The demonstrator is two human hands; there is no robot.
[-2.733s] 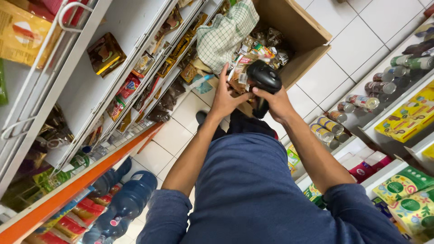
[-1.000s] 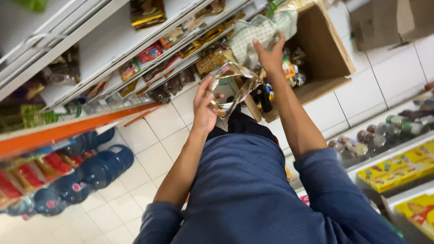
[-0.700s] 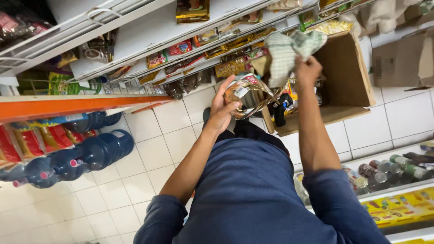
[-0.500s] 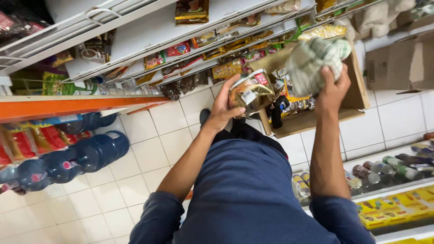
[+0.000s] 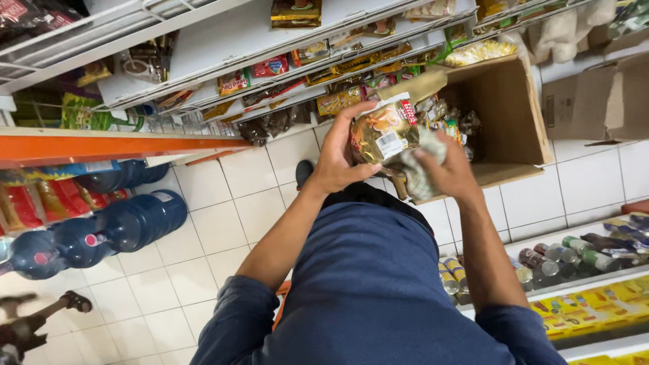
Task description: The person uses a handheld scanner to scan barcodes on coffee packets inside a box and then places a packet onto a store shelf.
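Note:
My left hand (image 5: pixel 338 157) grips a shiny gold and brown snack packet (image 5: pixel 382 130) held up in front of me. My right hand (image 5: pixel 449 170) holds a checked green and white cloth (image 5: pixel 416 170) pressed against the lower right side of that packet. Both hands are above an open cardboard box (image 5: pixel 508 113) on the floor, which holds several more small packets. My blue sleeves fill the bottom of the view.
White wire shelves (image 5: pixel 223 40) with rows of packets run along the top left. Large blue water bottles (image 5: pixel 128 223) lie under an orange shelf edge (image 5: pixel 101 145) at left. Bottles and yellow boxes (image 5: pixel 581 304) fill shelves at lower right. Another cardboard box (image 5: pixel 602 101) stands at right.
My right hand has come down with the cloth from above the box onto the packet. My left hand has raised the packet a little. The black scanner held earlier is no longer in view.

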